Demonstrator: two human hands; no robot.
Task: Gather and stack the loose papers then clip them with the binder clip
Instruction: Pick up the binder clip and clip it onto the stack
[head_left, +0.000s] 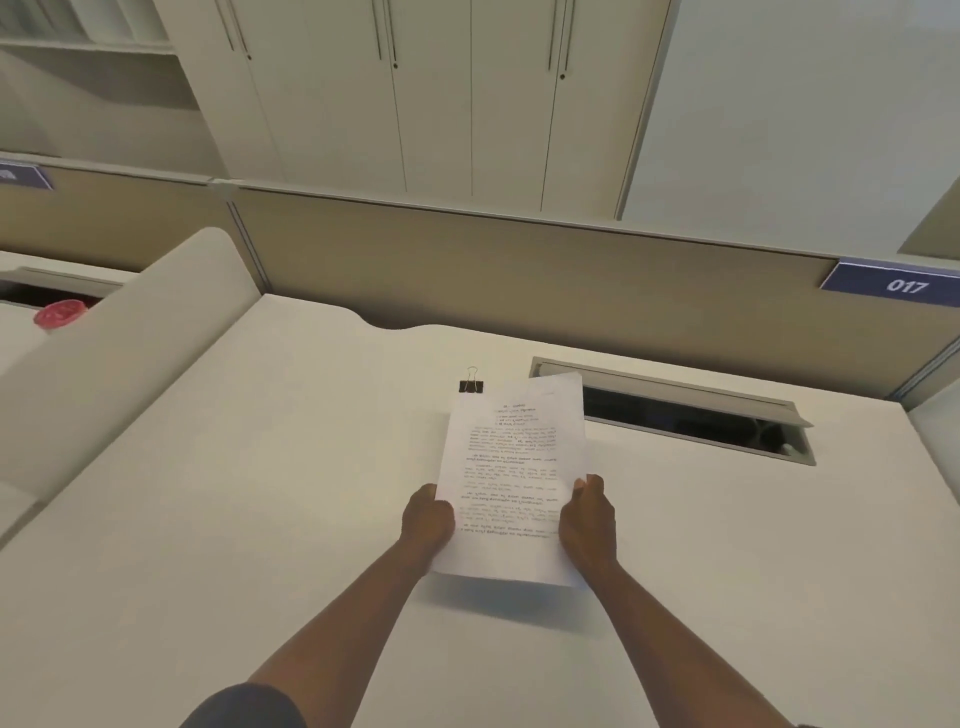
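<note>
- While both hands, left (428, 519) and right (589, 525), gripped the papers (511, 467), fingers curled on the side edges, stack looked gathered.
- Clip (471, 385) lay unused on the desk (260, 493); clipping remained.

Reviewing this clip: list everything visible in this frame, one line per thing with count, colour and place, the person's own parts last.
papers: a few sheets, top one printed, white, held above the desk at centre, upper edges not squared
binder clip: one, black with wire handles, on the desk just beyond the papers' upper left corner
desk: one, white, fills the foreground
cable hatch: one, grey frame, open, in the desk right of the papers
partition: beige, behind the desk
number plate: one, blue, reads 017, right on the partition
cabinets: white, background
red object: one, far left, unclear
left hand: grip on the papers' left edge
right hand: grip on the right edge
</note>
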